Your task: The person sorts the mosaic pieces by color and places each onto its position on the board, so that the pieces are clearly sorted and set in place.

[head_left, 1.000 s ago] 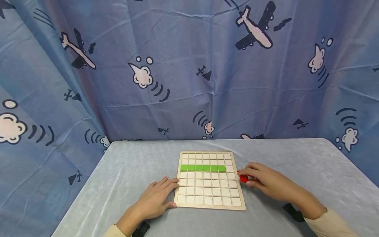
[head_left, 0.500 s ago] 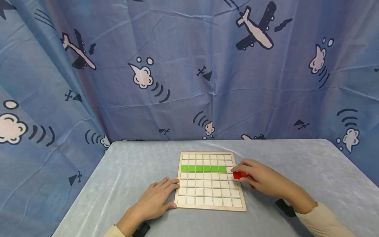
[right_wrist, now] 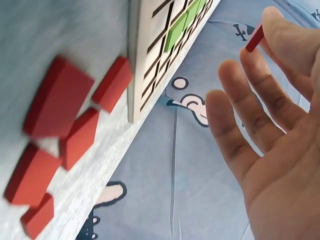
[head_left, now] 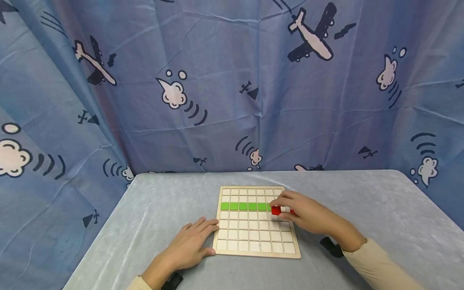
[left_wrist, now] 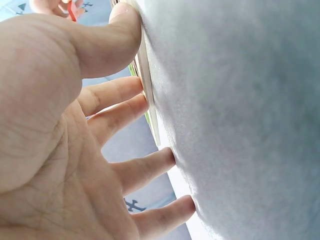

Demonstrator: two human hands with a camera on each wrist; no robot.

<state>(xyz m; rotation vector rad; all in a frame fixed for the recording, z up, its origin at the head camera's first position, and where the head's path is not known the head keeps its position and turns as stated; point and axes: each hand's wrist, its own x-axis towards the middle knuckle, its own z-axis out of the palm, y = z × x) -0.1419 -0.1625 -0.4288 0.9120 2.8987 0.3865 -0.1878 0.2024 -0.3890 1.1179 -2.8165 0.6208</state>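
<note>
My right hand (head_left: 308, 212) pinches a small red square tile (head_left: 276, 210) between thumb and fingertips. The tile is over the right part of a pale wooden grid board (head_left: 243, 235), close to the right end of a row of green square tiles (head_left: 243, 206). In the right wrist view the held tile shows as a thin red edge, with the other fingers stretched out. My left hand (head_left: 190, 243) rests at the board's left edge, its fingers spread, fingertips and thumb touching the rim. Part of the board's right side is hidden by my right hand.
Several loose red tiles (right_wrist: 60, 100) lie on the grey table cover beside the board, seen in the right wrist view. In the head view my right hand mostly hides them. A blue curtain (head_left: 217, 100) with printed planes hangs behind the table (head_left: 174, 193).
My right hand has moved left and away from me with the red tile, from beside the board's right edge to over the grid. The left hand and board stay put.
</note>
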